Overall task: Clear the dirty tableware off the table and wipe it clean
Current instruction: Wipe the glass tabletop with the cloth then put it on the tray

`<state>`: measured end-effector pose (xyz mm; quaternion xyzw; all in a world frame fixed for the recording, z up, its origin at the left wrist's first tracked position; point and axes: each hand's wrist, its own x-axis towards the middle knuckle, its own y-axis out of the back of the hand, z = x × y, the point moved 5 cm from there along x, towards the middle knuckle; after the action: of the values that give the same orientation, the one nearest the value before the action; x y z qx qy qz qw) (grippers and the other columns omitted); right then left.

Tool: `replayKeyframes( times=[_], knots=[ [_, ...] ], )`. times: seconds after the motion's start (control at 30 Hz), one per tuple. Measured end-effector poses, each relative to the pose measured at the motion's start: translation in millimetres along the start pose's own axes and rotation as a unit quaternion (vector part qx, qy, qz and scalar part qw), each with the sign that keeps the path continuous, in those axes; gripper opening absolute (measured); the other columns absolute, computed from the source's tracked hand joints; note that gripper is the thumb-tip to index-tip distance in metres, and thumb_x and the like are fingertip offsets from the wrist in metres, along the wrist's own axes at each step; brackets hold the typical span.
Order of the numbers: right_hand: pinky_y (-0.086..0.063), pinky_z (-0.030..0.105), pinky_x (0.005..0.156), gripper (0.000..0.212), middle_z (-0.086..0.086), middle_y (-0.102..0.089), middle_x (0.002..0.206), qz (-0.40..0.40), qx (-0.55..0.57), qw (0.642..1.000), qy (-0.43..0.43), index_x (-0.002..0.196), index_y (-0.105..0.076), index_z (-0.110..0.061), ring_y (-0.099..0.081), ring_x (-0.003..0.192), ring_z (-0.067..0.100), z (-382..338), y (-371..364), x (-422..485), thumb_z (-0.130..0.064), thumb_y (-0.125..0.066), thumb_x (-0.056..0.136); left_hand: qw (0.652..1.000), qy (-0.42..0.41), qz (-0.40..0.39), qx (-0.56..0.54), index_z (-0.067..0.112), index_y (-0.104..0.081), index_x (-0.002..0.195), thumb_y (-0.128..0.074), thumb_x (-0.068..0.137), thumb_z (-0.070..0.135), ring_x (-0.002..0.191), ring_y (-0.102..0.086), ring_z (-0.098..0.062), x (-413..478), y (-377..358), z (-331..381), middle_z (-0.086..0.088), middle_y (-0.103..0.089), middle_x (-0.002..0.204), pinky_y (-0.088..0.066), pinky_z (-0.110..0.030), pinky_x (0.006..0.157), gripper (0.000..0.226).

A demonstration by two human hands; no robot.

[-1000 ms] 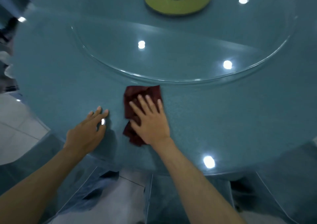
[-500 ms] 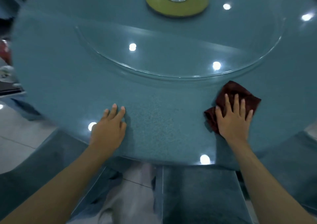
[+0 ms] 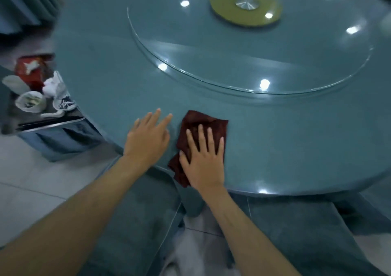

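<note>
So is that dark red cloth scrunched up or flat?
Mostly flat: the dark red cloth lies spread under the right hand, fingers straight, edges rumpled.

two hands [image 3: 148,142] [image 3: 204,161], one cloth [image 3: 195,118], one table [image 3: 105,75]

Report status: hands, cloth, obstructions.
Left hand flat on table, open. Right hand pressing dark red cloth near front edge. Dirty dishes off table, on cart at left.

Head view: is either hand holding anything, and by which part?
Nothing is gripped. The right hand presses flat on top of the dark red cloth; the left hand rests flat on the table.
</note>
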<state>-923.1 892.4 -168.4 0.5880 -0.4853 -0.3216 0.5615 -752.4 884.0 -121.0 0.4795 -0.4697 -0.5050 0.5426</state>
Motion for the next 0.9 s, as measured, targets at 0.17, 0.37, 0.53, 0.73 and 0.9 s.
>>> replayKeyframes(
  times=[0.17,0.37,0.53,0.73,0.9],
  knots=[
    [-0.016,0.061,0.123,0.061,0.005,-0.026,0.169,-0.006,0.01,0.999,0.032,0.161,-0.033,-0.03,-0.019,0.157,0.03,-30.0,-7.2,-4.6,-0.055,-0.034,0.105,0.983,0.122,-0.12,-0.06,0.037,-0.027,0.162,-0.036,0.107,0.052,0.153,-0.027,-0.038,-7.4,-17.0,-77.5,-0.021,-0.021,0.168,-0.026,-0.057,0.123,0.057],
    [-0.015,0.056,0.125,0.061,0.001,-0.024,0.17,0.002,-0.012,1.0,-0.014,0.162,-0.028,-0.033,-0.018,0.158,0.025,48.2,4.7,-14.6,-0.055,-0.034,0.105,0.974,0.165,-0.117,-0.102,0.041,-0.028,0.16,-0.038,0.103,0.061,0.158,-0.015,-0.031,-14.7,-19.0,-73.7,-0.015,-0.013,0.172,-0.021,-0.058,0.124,0.061],
    [-0.018,0.056,0.125,0.063,0.003,-0.029,0.168,0.022,-0.045,0.994,-0.1,0.161,-0.031,-0.033,-0.026,0.155,0.029,155.5,28.4,-46.8,-0.055,-0.037,0.103,0.976,0.172,-0.127,-0.043,0.045,-0.035,0.157,-0.037,0.102,0.062,0.151,-0.035,-0.035,-12.8,-10.5,-71.0,-0.009,-0.021,0.17,-0.034,-0.052,0.117,0.058],
    [-0.018,0.056,0.124,0.065,0.003,-0.027,0.169,0.016,-0.074,0.984,-0.16,0.161,-0.031,-0.031,-0.025,0.156,0.029,222.7,49.9,-77.6,-0.056,-0.033,0.101,0.972,0.186,-0.138,-0.045,0.043,-0.032,0.159,-0.038,0.102,0.06,0.149,-0.037,-0.037,-12.4,-3.3,-60.9,-0.007,-0.021,0.17,-0.037,-0.055,0.115,0.059],
    [-0.014,0.063,0.123,0.067,0.008,-0.023,0.17,0.022,-0.071,0.966,-0.248,0.161,-0.031,-0.026,-0.02,0.157,0.032,199.5,37.4,-74.6,-0.055,-0.032,0.101,0.98,0.181,-0.08,-0.016,0.041,-0.036,0.157,-0.043,0.102,0.054,0.148,-0.039,-0.031,-18.0,0.1,-54.3,-0.008,-0.027,0.167,-0.044,-0.054,0.105,0.056]
  ],
)
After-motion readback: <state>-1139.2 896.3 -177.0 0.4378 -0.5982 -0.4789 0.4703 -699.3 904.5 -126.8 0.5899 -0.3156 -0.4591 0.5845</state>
